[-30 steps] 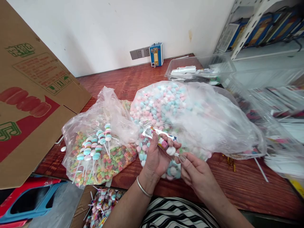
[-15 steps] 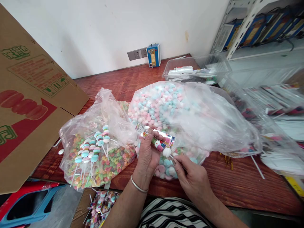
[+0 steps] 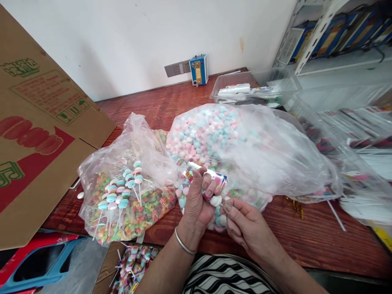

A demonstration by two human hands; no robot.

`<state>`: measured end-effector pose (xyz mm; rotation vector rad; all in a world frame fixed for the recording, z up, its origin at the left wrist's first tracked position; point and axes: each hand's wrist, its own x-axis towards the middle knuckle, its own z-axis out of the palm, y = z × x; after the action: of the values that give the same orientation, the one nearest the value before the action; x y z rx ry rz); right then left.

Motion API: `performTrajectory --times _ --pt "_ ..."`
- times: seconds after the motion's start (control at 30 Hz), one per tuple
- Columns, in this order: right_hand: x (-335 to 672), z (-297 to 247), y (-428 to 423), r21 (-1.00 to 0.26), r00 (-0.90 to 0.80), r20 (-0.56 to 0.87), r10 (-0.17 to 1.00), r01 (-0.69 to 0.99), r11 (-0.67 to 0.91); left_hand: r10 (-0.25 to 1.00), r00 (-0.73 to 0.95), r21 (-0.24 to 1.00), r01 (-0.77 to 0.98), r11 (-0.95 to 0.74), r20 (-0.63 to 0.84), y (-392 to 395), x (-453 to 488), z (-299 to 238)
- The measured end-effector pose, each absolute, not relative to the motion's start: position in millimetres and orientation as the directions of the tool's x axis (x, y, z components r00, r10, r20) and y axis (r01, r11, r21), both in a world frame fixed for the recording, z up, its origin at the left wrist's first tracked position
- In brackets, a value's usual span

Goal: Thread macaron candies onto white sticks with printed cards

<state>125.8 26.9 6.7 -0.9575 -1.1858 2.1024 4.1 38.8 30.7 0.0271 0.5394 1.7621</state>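
White marshmallow lollipop [image 3: 216, 200] looks light and squashable, so I favour its stick [image 3: 223, 202], right hand [image 3: 248, 222] pinching there, left hand [image 3: 198, 204] curled round printed wrapper [image 3: 184, 165]

White wall [image 3: 131, 45] behind a reddish-brown wooden table [image 3: 147, 98]

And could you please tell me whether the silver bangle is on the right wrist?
No, the silver bangle circles the wrist of the left hand, while the right hand has a bare wrist.
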Motion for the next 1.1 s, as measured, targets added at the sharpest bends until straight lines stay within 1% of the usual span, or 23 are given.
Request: performTrajectory --times 0.03,0.07,0.13,0.2,0.27,0.33,0.47,0.53,0.6,0.7,0.77,0.87,0.93,1.0,1.1 --pt "123.0 7.3 27.2 -0.818 -0.609 -0.364 0.705 -0.153 -0.555 0.934 -0.248 0.372 -0.917 -0.142 -0.256 37.8 8.5 28.4" --pt "120.4 7.3 27.8 -0.782 -0.606 -0.383 0.697 -0.189 -0.594 0.938 -0.235 0.383 -0.915 -0.126 -0.256 36.9 13.1 26.3" --pt "116.8 6.2 29.8 -0.788 -0.574 -0.362 0.734 -0.233 -0.571 0.935 -0.232 0.426 -0.899 -0.102 -0.266 36.1 20.3 23.7" --pt "116.7 5.8 32.4 -0.855 -0.536 -0.308 0.786 -0.207 -0.476 0.924 -0.256 0.466 -0.879 -0.100 -0.285 37.3 20.5 24.3" --pt "120.2 7.5 34.7 -0.929 -0.515 -0.240 0.823 -0.126 -0.349 0.902 -0.302 0.476 -0.870 -0.129 -0.307 40.6 11.6 28.1" --pt "125.5 11.1 35.5 -0.970 -0.517 -0.186 0.835 -0.038 -0.239 0.876 -0.368 0.484 -0.855 -0.186 -0.313 45.3 -3.9 34.2" --pt "132.5 15.4 31.3 -0.993 -0.580 -0.087 0.810 0.119 -0.021 0.850 -0.449 0.503 -0.821 -0.271 -0.275 51.5 -26.0 43.7" --pt "131.3 13.6 28.4 -0.974 -0.580 -0.031 0.814 0.201 0.107 0.849 -0.449 0.496 -0.824 -0.273 -0.280 50.7 -21.5 42.9" --pt "127.8 10.0 27.0 -0.948 -0.559 0.015 0.829 0.257 0.190 0.857 -0.421 0.495 -0.836 -0.239 -0.297 47.6 -8.6 38.6" --pt "124.4 4.5 28.2 -0.910 -0.536 0.089 0.840 0.300 0.287 0.879 -0.354 0.499 -0.852 -0.161 -0.321 42.7 8.1 31.6" --pt "126.0 2.5 29.2 -0.880 -0.525 0.138 0.840 0.325 0.347 0.880 -0.339 0.494 -0.858 -0.143 -0.333 42.5 7.4 30.6" --pt "131.2 1.5 28.2 -0.833 -0.528 0.188 0.828 0.361 0.419 0.855 -0.377 0.465 -0.865 -0.188 -0.356 47.6 -7.5 34.7" --pt "131.9 1.4 26.8 -0.802 -0.547 0.210 0.811 0.379 0.462 0.842 -0.421 0.472 -0.849 -0.236 -0.337 51.2 -15.1 37.7" --pt "128.6 1.2 26.5 -0.786 -0.554 0.221 0.802 0.386 0.483 0.852 -0.433 0.502 -0.829 -0.247 -0.295 52.2 -13.3 37.7" --pt "119.7 0.0 30.1 -0.798 -0.526 0.211 0.824 0.394 0.456 0.875 -0.397 0.560 -0.807 -0.188 -0.278 48.0 3.6 31.9"
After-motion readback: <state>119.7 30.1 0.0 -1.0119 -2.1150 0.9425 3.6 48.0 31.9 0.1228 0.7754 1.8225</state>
